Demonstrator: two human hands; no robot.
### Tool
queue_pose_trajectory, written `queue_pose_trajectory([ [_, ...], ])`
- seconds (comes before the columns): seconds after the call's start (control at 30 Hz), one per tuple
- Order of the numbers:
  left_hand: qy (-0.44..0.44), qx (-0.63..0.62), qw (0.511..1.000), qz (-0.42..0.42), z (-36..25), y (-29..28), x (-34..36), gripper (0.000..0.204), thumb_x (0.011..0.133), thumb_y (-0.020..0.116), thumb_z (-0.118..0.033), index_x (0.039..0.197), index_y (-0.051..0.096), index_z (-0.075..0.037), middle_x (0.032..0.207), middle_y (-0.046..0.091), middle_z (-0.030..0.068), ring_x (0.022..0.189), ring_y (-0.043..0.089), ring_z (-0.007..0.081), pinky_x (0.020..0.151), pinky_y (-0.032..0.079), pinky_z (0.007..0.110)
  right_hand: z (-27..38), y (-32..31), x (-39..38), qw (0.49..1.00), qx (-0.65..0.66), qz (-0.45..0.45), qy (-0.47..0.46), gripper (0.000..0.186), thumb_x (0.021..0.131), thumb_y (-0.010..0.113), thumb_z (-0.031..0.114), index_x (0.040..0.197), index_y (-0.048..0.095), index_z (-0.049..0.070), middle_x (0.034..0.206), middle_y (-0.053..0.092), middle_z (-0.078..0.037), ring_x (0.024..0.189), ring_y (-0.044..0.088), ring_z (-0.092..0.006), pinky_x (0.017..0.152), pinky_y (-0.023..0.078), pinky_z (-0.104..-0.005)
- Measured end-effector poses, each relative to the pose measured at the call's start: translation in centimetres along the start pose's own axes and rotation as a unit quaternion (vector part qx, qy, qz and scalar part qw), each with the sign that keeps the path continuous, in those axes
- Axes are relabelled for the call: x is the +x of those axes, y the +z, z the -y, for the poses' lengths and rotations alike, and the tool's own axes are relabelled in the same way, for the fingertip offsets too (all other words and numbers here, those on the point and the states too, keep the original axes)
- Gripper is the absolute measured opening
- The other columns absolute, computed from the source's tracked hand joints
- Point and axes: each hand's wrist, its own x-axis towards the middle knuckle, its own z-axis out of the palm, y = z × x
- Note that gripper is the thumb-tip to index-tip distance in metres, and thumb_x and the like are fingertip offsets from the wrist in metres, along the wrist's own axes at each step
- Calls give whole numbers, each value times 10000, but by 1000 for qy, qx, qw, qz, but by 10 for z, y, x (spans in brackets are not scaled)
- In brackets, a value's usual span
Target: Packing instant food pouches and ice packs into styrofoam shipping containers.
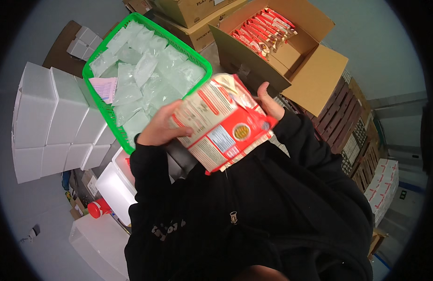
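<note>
In front of my chest are red and cream food packets, flat and tilted, with more than one layer showing at their edges. My left hand grips their left side, thumb across the printed face. At the far right edge is my right hand, its thumb raised off the packets and its fingers hidden behind them. Just beyond my left hand, a green plastic basket holds many clear, frosty-looking pouches. Farther right, an open cardboard box contains a row of red packets.
White foam boxes are stacked at the left, near a white container and a red-lidded jar. Closed cardboard boxes stand at the back. Dark wooden pallets and a white carton are at the right.
</note>
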Motion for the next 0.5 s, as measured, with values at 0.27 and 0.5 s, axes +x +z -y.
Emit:
queue_pose_trajectory([
  [0.27,113,388,913,-55,-2,48,-18,965,589,823,-302,1346,302,-6,1321,318,229,1223,350,378,1001,317,430,4,45,1,941,-334,47,26,609,746,721,89,1277,432,12,1221,549,-127,1124,513,-197,958,407,-316],
  [0.5,252,559,751,-247,-15,118,-26,753,655,773,-393,1261,451,-82,1285,399,195,1205,397,376,949,344,488,3,60,23,983,-147,-72,-88,412,750,701,60,1136,562,17,1063,628,-94,963,596,-162,872,458,-303],
])
